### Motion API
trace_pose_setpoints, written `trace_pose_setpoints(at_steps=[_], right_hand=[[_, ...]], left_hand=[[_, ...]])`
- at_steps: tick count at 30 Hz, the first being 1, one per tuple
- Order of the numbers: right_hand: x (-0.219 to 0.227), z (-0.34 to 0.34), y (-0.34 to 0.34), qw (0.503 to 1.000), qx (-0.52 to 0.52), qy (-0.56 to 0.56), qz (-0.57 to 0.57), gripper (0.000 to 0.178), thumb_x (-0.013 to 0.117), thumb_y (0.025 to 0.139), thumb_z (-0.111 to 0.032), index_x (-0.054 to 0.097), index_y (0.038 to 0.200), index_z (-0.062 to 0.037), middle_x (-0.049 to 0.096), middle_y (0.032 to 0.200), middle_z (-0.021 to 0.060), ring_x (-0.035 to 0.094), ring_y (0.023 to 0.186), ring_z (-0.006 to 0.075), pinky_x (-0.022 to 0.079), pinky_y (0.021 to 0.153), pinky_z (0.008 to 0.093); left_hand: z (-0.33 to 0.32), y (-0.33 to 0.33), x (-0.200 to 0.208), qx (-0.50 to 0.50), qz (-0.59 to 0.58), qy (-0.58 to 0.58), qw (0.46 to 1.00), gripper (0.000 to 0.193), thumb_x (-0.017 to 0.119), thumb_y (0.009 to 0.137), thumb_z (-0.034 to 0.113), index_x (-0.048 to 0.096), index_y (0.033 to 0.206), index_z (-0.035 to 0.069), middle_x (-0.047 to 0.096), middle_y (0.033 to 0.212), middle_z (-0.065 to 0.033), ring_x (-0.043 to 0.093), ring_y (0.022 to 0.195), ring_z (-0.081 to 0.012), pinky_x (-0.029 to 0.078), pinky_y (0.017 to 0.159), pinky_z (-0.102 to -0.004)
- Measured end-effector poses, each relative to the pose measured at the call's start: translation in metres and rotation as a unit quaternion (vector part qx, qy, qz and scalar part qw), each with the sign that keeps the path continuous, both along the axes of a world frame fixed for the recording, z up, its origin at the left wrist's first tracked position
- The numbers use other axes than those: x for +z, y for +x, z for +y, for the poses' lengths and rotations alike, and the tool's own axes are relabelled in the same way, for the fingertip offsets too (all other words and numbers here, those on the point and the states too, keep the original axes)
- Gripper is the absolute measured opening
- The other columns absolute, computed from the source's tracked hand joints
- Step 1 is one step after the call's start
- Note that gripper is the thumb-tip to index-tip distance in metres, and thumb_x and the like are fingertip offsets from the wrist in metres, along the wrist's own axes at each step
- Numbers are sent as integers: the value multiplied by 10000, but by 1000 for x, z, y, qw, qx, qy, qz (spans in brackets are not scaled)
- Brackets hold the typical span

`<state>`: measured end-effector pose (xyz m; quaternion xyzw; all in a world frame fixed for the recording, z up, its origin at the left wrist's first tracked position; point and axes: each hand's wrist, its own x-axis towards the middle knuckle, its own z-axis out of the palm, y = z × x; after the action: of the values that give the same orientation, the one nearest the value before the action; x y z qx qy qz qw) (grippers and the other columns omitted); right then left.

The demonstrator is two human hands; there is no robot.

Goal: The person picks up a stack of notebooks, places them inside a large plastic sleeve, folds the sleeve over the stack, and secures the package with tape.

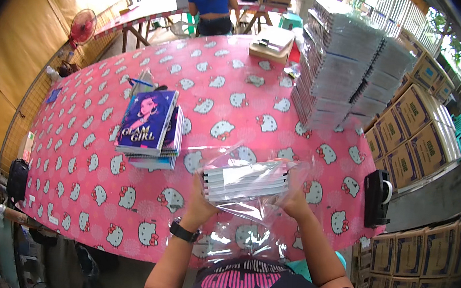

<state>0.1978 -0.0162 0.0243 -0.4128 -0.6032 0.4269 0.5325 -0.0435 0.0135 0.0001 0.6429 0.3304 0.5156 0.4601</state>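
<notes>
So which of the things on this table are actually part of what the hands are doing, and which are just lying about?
In hand:
- left hand and right hand, both on the clear plastic bag
- stack of notebooks inside it

Lying about:
- pile of illustrated notebooks
- tall stacks of wrapped notebooks
- black tape dispenser
- cardboard cartons

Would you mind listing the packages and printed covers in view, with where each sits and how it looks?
Clear bag: held between left hand and right hand, around white-edged notebooks.
Notebook stack: table's left, blue-purple illustrated cover.
Wrapped stacks: table's far right, tall, whitish.
Cartons: right of table, brown, dark print.
Tape dispenser: table's right edge, black.
</notes>
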Motion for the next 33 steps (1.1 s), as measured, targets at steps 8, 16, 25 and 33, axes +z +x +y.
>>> trace_pose_setpoints(at_steps=[8,16,25,33], right_hand=[[-20,-2,8,997,55,-45,4,933,824,617,-162,284,1373,-64,418,1306,90,422,1199,198,333,1028,346],[33,-24,38,959,-39,143,-243,665,829,617,-277,556,1179,-48,562,1174,100,483,1112,266,373,967,390],[50,5,12,917,66,166,-358,622,789,630,-266,587,1211,-174,505,1342,15,397,1273,256,276,1028,466],[65,-21,13,863,179,165,-443,627,758,680,-259,545,1268,-305,385,1456,0,261,1386,271,214,1035,578]], left_hand=[[-16,-5,-33,11,65,-60,996,1047,878,526,108,252,1357,-11,446,1280,-148,439,1202,-237,391,1001,-364],[-37,-7,53,164,244,263,919,872,851,600,334,412,1304,63,418,1310,-131,351,1258,-316,296,1044,-459],[-33,1,115,31,257,332,907,268,811,675,281,625,830,167,620,1024,-20,514,1123,-254,142,1113,-499],[-52,-18,50,54,328,226,916,575,673,768,255,508,1268,23,513,1298,-152,403,1269,-339,271,1059,-491]])
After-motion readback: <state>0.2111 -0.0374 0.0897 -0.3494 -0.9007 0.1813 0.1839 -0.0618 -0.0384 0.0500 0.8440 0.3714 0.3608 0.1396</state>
